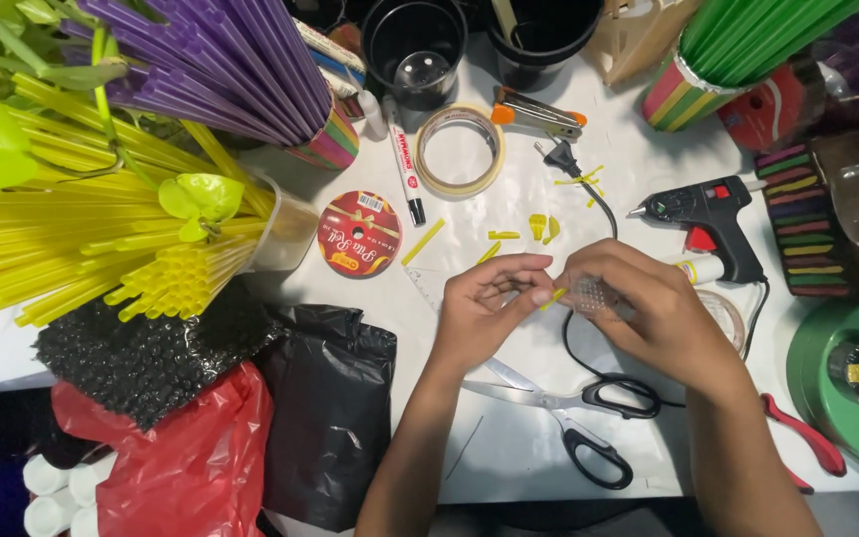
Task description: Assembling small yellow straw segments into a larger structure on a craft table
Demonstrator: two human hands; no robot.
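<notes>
My left hand (489, 303) pinches a short yellow straw piece (552, 296) between fingertips and thumb. My right hand (648, 313) meets it fingertip to fingertip and holds a small clear studded plastic piece (594, 295). Both hands hover above the white table (509, 447). More cut yellow straw bits (539, 227) lie scattered just beyond the fingers. Black-handled scissors (589, 413) lie open under my forearms.
A black glue gun (703, 214) stands to the right, its cord running under my hands. Tape roll (459, 149), red ribbon spool (358, 234), marker (406, 164), yellow straw bundle (101, 249), purple straws (221, 60), green straws (748, 40), black bag (330, 408), red pliers (807, 447).
</notes>
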